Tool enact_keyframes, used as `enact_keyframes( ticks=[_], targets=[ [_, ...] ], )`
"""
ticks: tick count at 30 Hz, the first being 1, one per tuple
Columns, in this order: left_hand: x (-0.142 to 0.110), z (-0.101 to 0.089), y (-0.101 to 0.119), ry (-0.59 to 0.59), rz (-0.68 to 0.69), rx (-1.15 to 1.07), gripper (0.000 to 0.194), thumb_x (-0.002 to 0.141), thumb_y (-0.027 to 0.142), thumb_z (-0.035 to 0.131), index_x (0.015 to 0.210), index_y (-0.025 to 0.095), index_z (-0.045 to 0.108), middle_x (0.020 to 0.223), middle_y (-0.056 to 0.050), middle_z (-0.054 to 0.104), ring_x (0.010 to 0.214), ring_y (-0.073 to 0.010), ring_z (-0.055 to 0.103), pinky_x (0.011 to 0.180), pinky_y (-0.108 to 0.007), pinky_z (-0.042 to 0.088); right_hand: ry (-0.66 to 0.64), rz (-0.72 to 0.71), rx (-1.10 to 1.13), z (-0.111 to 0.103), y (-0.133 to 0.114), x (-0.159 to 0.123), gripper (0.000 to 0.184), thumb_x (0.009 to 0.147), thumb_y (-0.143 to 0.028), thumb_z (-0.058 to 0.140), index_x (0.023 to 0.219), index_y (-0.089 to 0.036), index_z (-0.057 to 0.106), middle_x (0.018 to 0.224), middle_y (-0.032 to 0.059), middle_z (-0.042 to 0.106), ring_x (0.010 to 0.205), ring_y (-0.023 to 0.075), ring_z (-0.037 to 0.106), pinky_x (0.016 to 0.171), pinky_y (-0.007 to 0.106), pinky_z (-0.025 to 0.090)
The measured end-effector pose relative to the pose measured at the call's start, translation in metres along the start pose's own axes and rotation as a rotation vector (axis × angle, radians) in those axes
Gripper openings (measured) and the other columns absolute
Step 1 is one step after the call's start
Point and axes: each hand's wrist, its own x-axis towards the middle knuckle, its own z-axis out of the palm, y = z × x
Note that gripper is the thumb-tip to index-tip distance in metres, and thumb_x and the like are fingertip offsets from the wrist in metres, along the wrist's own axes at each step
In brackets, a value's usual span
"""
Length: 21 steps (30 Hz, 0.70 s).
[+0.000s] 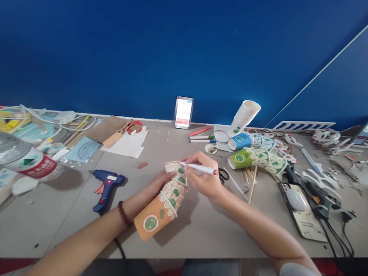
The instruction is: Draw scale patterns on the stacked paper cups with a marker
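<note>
A curved chain of nested paper cups [174,194] is held at the near middle of the scene, raised a little over the grey surface [72,213], with its orange cup at the near end and its open rim at the far end. The chain is gripped near that far end by the left hand [160,181], whose fingers are closed around its left side. A white pen [202,169] is pinched in the bent fingers of the right hand [204,180], its tip brought to the far rim; whether the rim is actually touched cannot be told.

For clean work at this rim, the chain is probably best steadied close to the tip, since the cups may flex or turn in their joints. Light pressure seems wise, as thin paper could be dented by a hard push. The line would likely be smoother if the cup were turned slowly by the left hand while the pen is held at a constant angle.

Just right of the right hand, black-handled scissors [223,176] are seen. Farther right lie a green cup chain [256,160] and a blue cup chain [250,141], with a tilted stack of white cups [245,116] beyond them. Capped markers [202,139] are placed on the far side. To the left, a blue glue gun [108,184] is laid down, and a bottle [12,151] is found farther left.
</note>
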Motion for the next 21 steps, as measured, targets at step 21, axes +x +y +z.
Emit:
enact_keyframes(
  ticks=[21],
  targets=[
    [-0.0031, 0.0054, 0.0061, -0.037, 0.082, 0.171, 0.041, 0.079, 0.038, 0.065, 0.113, 0.014, 0.061, 0.090, -0.008, 0.068, 0.073, -0.0177, 0.064, 0.070, -0.030, 0.050, -0.003, -0.031, 0.031, 0.0009, 0.0020, -0.0002, 0.012, 0.070, -0.011, 0.058, 0.074, -0.021, 0.056, 0.077, 0.0037, 0.071, 0.083, 0.0212, 0.070, 0.069, 0.031, 0.052]
  ],
)
